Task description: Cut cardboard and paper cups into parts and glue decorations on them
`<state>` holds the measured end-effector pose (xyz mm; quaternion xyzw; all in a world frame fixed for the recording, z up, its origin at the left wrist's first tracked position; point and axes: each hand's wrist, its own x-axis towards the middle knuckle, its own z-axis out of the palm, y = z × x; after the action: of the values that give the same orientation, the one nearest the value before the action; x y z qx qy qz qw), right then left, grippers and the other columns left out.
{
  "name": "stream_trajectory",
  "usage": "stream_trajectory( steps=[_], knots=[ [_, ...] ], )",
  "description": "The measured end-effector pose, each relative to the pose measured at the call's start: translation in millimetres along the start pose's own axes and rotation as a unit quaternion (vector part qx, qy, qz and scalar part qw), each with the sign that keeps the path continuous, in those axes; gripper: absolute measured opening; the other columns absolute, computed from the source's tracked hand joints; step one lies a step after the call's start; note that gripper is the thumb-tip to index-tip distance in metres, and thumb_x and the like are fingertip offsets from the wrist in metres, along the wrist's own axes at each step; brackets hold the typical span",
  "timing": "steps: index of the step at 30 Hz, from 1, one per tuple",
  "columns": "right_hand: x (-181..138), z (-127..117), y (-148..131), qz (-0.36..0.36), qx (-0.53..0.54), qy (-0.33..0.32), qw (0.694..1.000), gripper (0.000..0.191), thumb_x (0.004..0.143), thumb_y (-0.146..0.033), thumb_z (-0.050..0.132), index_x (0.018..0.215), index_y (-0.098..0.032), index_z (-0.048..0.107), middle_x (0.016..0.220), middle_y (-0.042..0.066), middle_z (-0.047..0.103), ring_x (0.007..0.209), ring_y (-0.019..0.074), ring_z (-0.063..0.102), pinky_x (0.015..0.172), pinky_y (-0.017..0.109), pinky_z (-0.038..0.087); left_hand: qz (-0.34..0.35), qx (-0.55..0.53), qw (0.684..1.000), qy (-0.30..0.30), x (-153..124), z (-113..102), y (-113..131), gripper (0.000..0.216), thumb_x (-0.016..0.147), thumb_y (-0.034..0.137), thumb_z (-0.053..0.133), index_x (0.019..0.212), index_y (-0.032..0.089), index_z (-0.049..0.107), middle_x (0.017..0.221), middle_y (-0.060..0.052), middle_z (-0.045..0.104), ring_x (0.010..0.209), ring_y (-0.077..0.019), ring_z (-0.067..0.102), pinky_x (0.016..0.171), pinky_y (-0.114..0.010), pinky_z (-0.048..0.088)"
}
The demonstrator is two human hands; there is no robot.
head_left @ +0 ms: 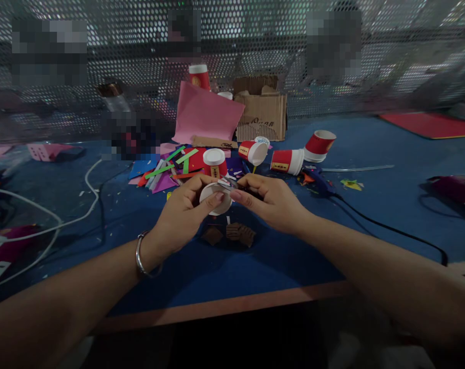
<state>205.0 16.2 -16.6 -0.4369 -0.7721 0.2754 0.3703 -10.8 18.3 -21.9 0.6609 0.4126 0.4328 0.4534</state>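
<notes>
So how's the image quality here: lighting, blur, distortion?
Head view: dim overall, darkest below the table; left hand and right hand fairly clear, the metal tool between them hard to make out; head view, toward the sides: mesh smeared, wide-angle stretch; head view, background: pixelated patches.

Dim lt. w/ blurry, stretched edges

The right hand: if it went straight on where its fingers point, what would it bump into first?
Probably the white round piece held in the left hand. From this single view depth is unclear, so the right hand might meet the left thumb first.
</notes>
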Motion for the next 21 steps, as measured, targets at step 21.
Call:
stream_trajectory(
  steps=[21],
  knots=[
    [-1.8, -2.6, -0.6, -0.023, -0.008, 0.005, 1.000, 0.050, 0.098, -0.068, 0.060, 0.083, -0.020, 0.064, 0.070, -0.002, 0.054, 0.062, 0.0113, 0.043, 0.060, 0.029, 0.032, 0.013, 0.019, 1.000, 0.020, 1.3, -3.4, 1.0, 0.027, 0.093, 0.045, 0.074, 0.104, 0.021, 0.071, 0.095, -0.004, 0.072, 0.074, -0.0138, 0.059, 0.060, -0.022, 0.046]
  ],
)
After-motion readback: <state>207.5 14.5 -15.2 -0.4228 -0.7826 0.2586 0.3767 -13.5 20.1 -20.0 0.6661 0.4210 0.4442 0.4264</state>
